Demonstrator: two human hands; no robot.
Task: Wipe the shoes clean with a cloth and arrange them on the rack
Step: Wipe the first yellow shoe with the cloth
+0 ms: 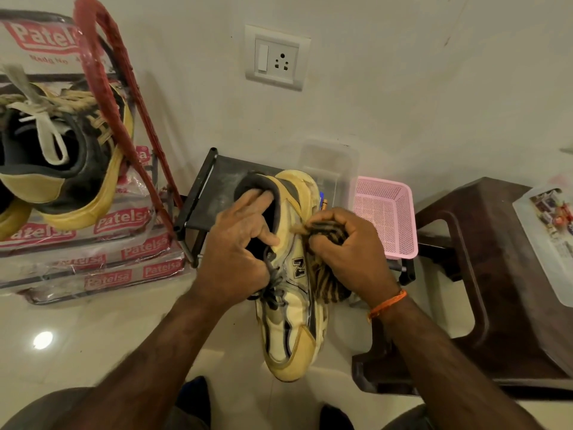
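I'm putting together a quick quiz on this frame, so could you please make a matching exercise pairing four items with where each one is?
Items:
1. cream sneaker
2. striped cloth
3. pink basket
4. wall socket

Places:
A. bunched in the right hand
B. on the wall above
C. held at the collar by the left hand
D. right of the shoe, near the wall

Pairs: 1-C, 2-A, 3-D, 4-B

Both hands clenched, arms fwd.
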